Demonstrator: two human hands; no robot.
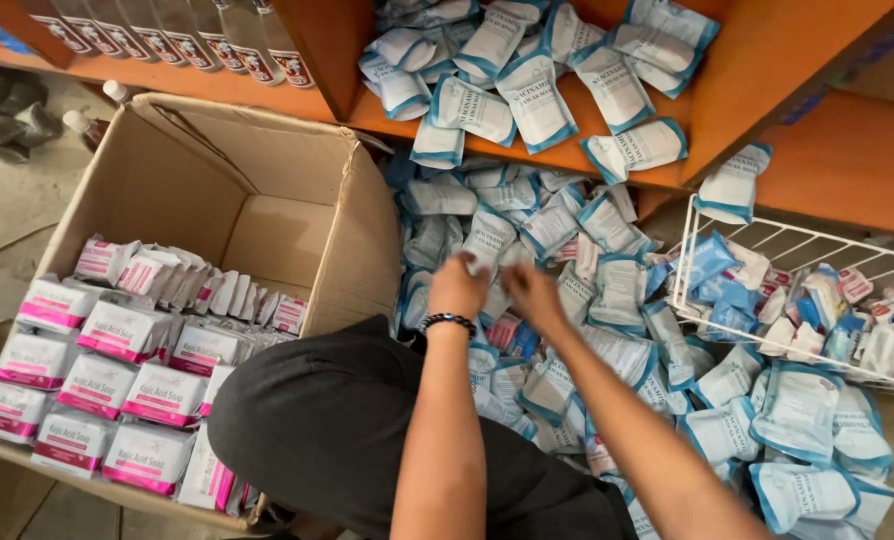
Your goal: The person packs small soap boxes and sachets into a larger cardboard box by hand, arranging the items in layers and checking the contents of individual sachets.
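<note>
both hands reach into the heap of blue-and-white sachets (607, 300) on the floor, at twelve o'clock from the person's knee. the left hand (457, 288) and right hand (533, 296) are blurred; whether their fingers are open or pinching a sachet cannot be told. the sachets look light, soft and slippery, best pinched by a sealed edge. at nine o'clock stands a cardboard box (267, 170) of pink soap cartons (117, 385); at three o'clock, a white wire basket (767, 240).

Blue-edged white sachets (527, 240) heaped on floor
</note>
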